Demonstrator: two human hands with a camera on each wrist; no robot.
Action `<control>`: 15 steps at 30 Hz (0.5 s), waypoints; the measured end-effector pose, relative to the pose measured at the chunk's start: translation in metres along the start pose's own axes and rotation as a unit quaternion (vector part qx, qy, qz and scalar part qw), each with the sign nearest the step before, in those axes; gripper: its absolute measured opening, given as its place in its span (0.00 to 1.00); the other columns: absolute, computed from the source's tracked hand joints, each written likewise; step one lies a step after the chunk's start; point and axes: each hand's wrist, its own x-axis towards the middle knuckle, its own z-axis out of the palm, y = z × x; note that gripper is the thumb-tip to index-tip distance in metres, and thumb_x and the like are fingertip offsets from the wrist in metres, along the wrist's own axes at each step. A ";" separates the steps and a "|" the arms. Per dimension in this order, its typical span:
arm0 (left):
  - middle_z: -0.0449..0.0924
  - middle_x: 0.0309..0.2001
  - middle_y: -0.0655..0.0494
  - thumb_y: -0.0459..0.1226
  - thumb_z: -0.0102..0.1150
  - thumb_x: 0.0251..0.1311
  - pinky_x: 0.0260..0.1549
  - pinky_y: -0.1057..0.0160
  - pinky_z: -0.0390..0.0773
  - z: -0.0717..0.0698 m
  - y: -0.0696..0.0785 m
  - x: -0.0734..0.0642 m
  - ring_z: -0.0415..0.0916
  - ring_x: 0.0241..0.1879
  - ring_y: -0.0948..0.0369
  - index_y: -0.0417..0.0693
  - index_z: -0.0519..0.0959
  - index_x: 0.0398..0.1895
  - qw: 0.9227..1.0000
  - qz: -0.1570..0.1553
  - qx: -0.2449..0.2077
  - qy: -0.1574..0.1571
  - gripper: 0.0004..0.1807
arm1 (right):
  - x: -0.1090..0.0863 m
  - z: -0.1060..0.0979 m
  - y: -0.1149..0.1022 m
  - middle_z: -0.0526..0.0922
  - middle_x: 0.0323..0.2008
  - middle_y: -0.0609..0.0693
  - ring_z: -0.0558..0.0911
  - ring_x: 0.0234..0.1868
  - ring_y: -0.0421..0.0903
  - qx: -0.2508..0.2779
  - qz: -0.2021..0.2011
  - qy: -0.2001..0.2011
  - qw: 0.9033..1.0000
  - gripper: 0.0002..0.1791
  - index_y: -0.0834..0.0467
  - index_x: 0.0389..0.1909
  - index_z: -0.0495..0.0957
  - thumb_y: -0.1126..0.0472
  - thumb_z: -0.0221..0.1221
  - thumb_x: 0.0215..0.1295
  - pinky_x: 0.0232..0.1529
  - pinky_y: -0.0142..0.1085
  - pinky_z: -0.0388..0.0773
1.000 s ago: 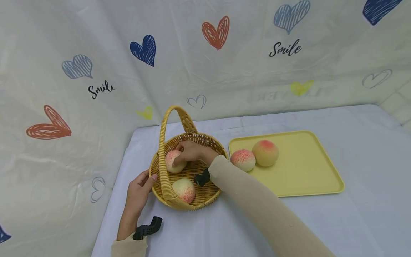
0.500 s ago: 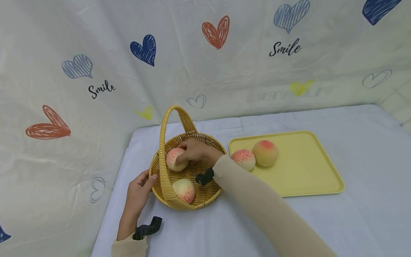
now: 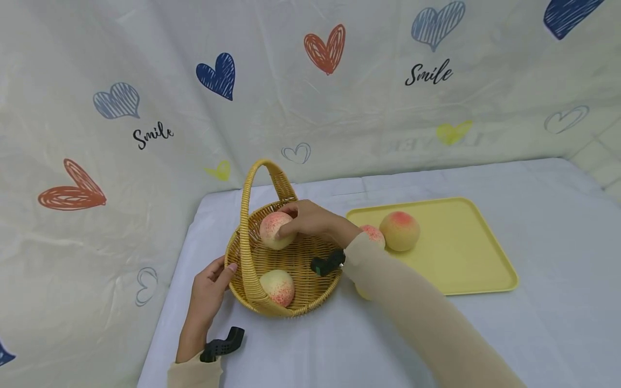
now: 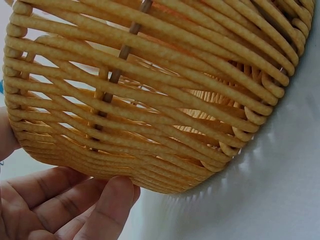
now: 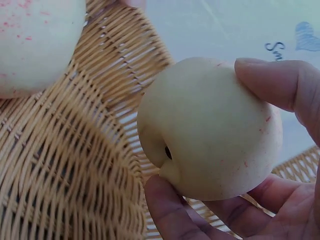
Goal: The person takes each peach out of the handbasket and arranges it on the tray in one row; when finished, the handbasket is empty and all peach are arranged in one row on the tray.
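Observation:
My right hand (image 3: 310, 221) grips a pale peach (image 3: 276, 230) with pink speckles, thumb on one side and fingers on the other, over the inside of the wicker basket (image 3: 310, 291). In the right wrist view the held peach (image 5: 210, 130) turns its stem hollow toward the camera. A second peach (image 3: 278, 288) lies in the near part of the basket. At the basket's left rim, my left hand (image 3: 211, 285) holds on, thumb on top. The left wrist view has its fingers (image 4: 55, 185) against the woven wall (image 4: 150, 100).
Right of the basket lies a yellow tray (image 3: 461, 248). Two peaches sit on its left side: a yellow-orange peach (image 3: 400, 230) and a speckled peach (image 3: 373, 235) partly behind my right wrist. The basket's tall handle (image 3: 246, 226) arches over its left side.
My right hand has lifted the gripped peach from the basket's left side, up and to the right. The left hand and the basket have stayed in place.

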 end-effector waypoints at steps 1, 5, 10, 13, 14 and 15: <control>0.84 0.58 0.44 0.49 0.58 0.76 0.43 0.68 0.83 0.000 0.000 0.000 0.82 0.49 0.63 0.42 0.78 0.67 1.000 -0.001 -0.001 0.000 0.26 | -0.002 -0.002 0.000 0.81 0.56 0.52 0.80 0.51 0.49 0.004 -0.003 0.001 1.000 0.31 0.56 0.64 0.78 0.58 0.73 0.59 0.55 0.51 0.81; 0.84 0.59 0.43 0.50 0.58 0.76 0.43 0.68 0.83 0.000 0.000 -0.001 0.82 0.49 0.65 0.42 0.78 0.67 1.000 -0.003 0.000 0.000 0.26 | -0.014 -0.011 0.000 0.80 0.58 0.52 0.79 0.54 0.49 0.008 -0.010 0.012 1.000 0.32 0.55 0.64 0.78 0.58 0.72 0.58 0.56 0.46 0.80; 0.84 0.58 0.43 0.49 0.58 0.76 0.42 0.68 0.83 0.000 0.000 -0.002 0.83 0.48 0.64 0.42 0.78 0.67 1.000 -0.001 0.000 0.000 0.25 | -0.029 -0.022 0.002 0.80 0.57 0.51 0.77 0.56 0.50 -0.007 -0.014 0.029 0.999 0.33 0.53 0.66 0.77 0.56 0.73 0.57 0.55 0.42 0.75; 0.84 0.57 0.44 0.49 0.58 0.76 0.42 0.68 0.83 0.000 0.001 -0.001 0.83 0.48 0.63 0.42 0.78 0.66 1.000 -0.002 0.003 0.001 0.25 | -0.040 -0.030 0.003 0.79 0.58 0.51 0.76 0.56 0.50 -0.009 -0.015 0.036 0.999 0.35 0.53 0.67 0.76 0.56 0.72 0.57 0.54 0.43 0.76; 0.84 0.57 0.44 0.49 0.58 0.76 0.42 0.68 0.83 0.000 0.001 -0.001 0.83 0.48 0.63 0.42 0.78 0.66 1.000 -0.002 0.004 0.002 0.25 | -0.042 -0.033 0.004 0.79 0.59 0.51 0.77 0.56 0.49 -0.009 -0.016 0.038 0.999 0.35 0.53 0.68 0.76 0.56 0.72 0.58 0.54 0.43 0.77; 0.84 0.57 0.44 0.49 0.58 0.76 0.42 0.68 0.83 0.001 0.002 -0.001 0.82 0.48 0.63 0.42 0.78 0.66 1.000 -0.002 0.005 0.002 0.25 | -0.046 -0.036 0.004 0.79 0.60 0.52 0.77 0.56 0.50 -0.009 -0.016 0.041 0.999 0.35 0.53 0.68 0.75 0.56 0.72 0.58 0.54 0.43 0.77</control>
